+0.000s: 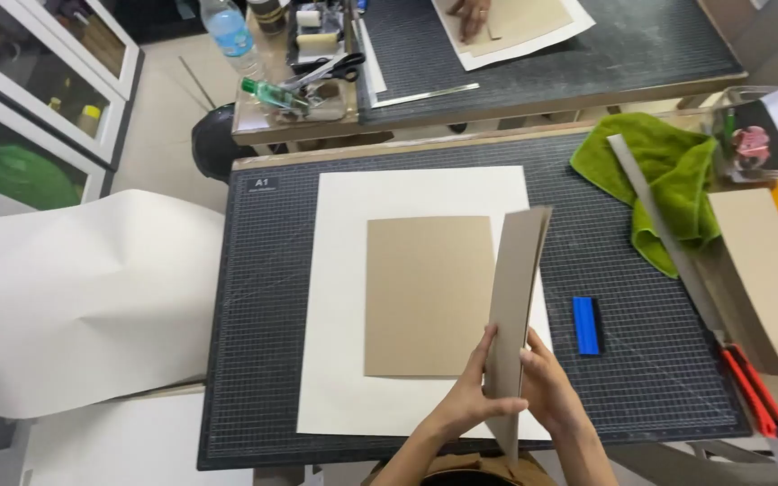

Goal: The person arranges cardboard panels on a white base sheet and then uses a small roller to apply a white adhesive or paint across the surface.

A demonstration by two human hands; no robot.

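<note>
A brown cardboard sheet (pixel 517 297) is held up on its edge, so mostly its thin side is seen. It is gripped near its bottom by both hands. The left hand (pixel 472 389) is pressed on its left face, with the fingers wrapped round the front edge. The right hand (pixel 549 385) is pressed on its right face. Both hands are closed on the sheet, one on each side, very near each other.

The sheet is held just above the right edge of a big white paper (pixel 344 297). That paper is laid flat on a dark cutting mat (pixel 263 360) with a grid of lines. A second brown cardboard piece (pixel 425 292) is laid flat in the middle of the white paper, just left of the held sheet.

A small blue scraper (pixel 586 325) is seen on the mat, to the right of the hands. A green cloth (pixel 668 171) is bunched up at the far right corner of the mat, and a long metal ruler (pixel 668 238) is laid across it. A red cutter knife (pixel 754 389) is seen at the right edge.

At the top, another person's hand (pixel 470 16) is rested on brown card on a second mat.
</note>
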